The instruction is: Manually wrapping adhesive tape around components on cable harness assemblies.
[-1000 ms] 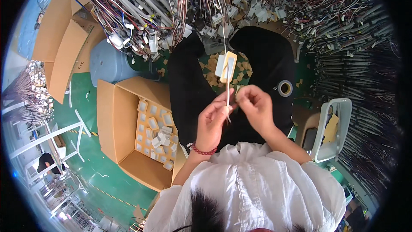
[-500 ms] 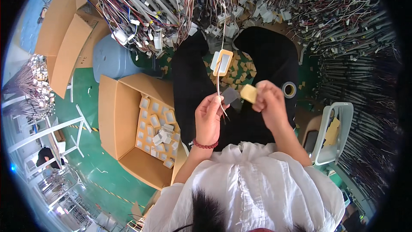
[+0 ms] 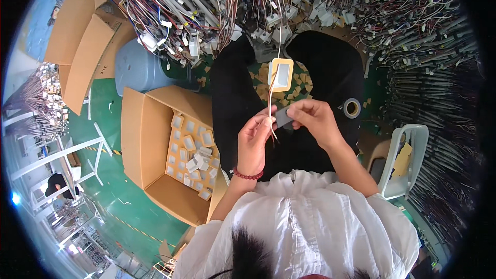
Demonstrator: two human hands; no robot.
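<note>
My left hand (image 3: 252,138), with a red bead bracelet at the wrist, is closed in a pinch on thin white and brown wires (image 3: 270,104). Their loose ends stick out below its fingertips. Above it, a white box-shaped part with a yellow rim (image 3: 280,75) hangs along the wires. A small dark grey square pad (image 3: 282,118) lies between the two hands, its left edge at my left fingers. My right hand (image 3: 316,119) is closed, thumb and fingers pinching the pad's right side.
A cardboard box (image 3: 135,139) on the left holds several yellow-rimmed white parts. Behind it stands a blue-grey stool (image 3: 138,67). Wire bundles (image 3: 413,20) crowd the far side and right. A tape roll (image 3: 352,108) rests by my right leg; yellow scraps (image 3: 299,83) litter the floor between my legs.
My right hand has moved left to the grey pad and now pinches it. The yellow piece it held is out of its fingers. The hanging part has shifted slightly right.
</note>
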